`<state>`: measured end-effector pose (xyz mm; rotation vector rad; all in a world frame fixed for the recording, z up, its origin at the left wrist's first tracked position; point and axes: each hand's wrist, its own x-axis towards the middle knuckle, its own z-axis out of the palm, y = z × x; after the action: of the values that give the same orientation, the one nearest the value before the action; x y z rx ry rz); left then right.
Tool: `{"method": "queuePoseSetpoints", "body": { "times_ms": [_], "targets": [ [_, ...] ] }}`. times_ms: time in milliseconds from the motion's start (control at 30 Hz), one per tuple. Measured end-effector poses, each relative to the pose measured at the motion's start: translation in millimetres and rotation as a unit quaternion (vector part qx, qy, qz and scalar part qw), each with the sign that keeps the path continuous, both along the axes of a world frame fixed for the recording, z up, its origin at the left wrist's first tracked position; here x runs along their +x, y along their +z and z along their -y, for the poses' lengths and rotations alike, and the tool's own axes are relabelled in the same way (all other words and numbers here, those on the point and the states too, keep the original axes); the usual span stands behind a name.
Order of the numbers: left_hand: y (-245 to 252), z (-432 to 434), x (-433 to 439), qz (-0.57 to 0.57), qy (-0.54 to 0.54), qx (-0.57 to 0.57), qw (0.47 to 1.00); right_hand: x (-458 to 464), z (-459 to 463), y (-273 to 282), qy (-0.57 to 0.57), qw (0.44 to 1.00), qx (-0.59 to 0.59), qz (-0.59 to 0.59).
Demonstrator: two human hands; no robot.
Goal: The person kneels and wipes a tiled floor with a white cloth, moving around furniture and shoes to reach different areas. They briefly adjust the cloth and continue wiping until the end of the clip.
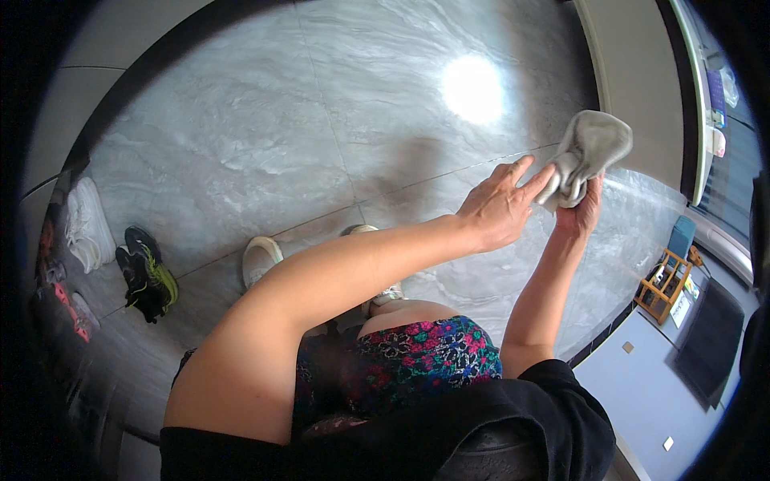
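Observation:
A crumpled grey-beige cloth (pixel 592 144) is held up over the grey marble-patterned floor, at the upper right. My right hand (pixel 582 207) grips the bunched lower part of it from below; its fingers are partly hidden behind the folds. My left hand (pixel 502 201) reaches across from the left with index and middle fingers extended. Its fingertips are at the left edge of the cloth; whether they pinch a fold cannot be told. Below my arms, the shoes on my feet (pixel 262 260) stand on the floor.
White sneakers (pixel 89 225) and black-and-yellow shoes (pixel 147 273) lie on the floor at the left. A pale cabinet panel (pixel 637 78) rises at the upper right. Lower right, a wooden rack (pixel 663 285) stands by a dark flat panel (pixel 710 343) on a pale surface.

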<state>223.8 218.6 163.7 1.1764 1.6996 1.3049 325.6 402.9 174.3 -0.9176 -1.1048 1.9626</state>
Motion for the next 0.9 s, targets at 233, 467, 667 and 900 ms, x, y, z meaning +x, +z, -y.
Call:
{"method": "queuePoseSetpoints", "body": {
  "times_ms": [233,467,667,900],
  "targets": [
    [-32,4,11,0.043,0.026,-0.057,0.997,-14,-23,-58,-0.058,0.986,0.052,0.146],
    [-36,-12,-22,0.092,0.172,0.029,0.980,-35,23,-45,0.000,0.991,0.054,0.122],
    [-47,-23,-54,0.315,0.236,-0.024,0.919,-55,70,-22,0.116,0.957,0.187,0.186],
    [-62,-22,-76,0.395,0.200,0.004,0.897,-55,52,-20,0.029,0.936,0.298,0.187]
  ]
}}
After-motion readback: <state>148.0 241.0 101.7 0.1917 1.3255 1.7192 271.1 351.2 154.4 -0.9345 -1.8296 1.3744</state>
